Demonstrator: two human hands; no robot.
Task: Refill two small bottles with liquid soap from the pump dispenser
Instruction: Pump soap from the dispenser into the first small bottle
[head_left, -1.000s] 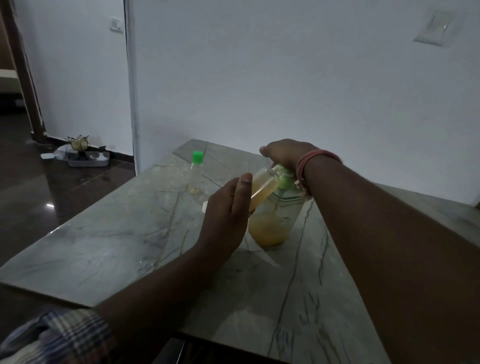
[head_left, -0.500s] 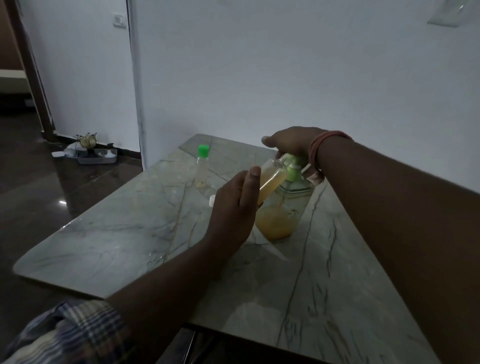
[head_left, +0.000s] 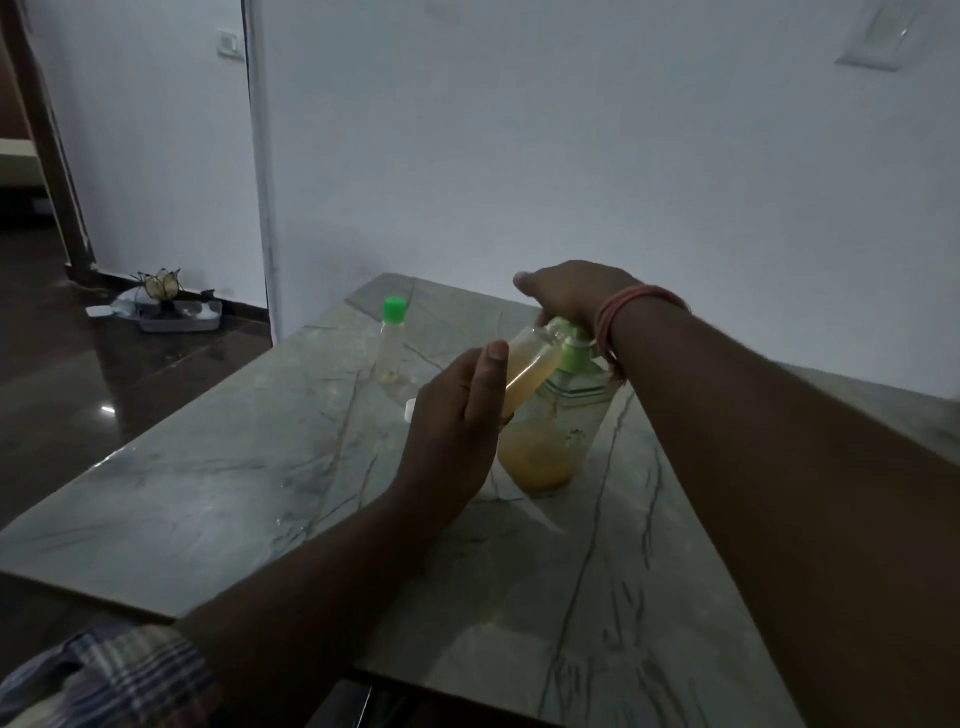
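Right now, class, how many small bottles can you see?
2. One small bottle is tilted in the left hand at the dispenser; the capped bottle stands behind on the table. None seems hidden.

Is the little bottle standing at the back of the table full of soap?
No, the capped bottle looks nearly empty, with only a thin yellowish layer at its bottom.

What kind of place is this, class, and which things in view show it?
Probably a room in a home: a marble-topped table against a plain wall with a light switch, a dark polished floor, and household clutter in a tray on it.
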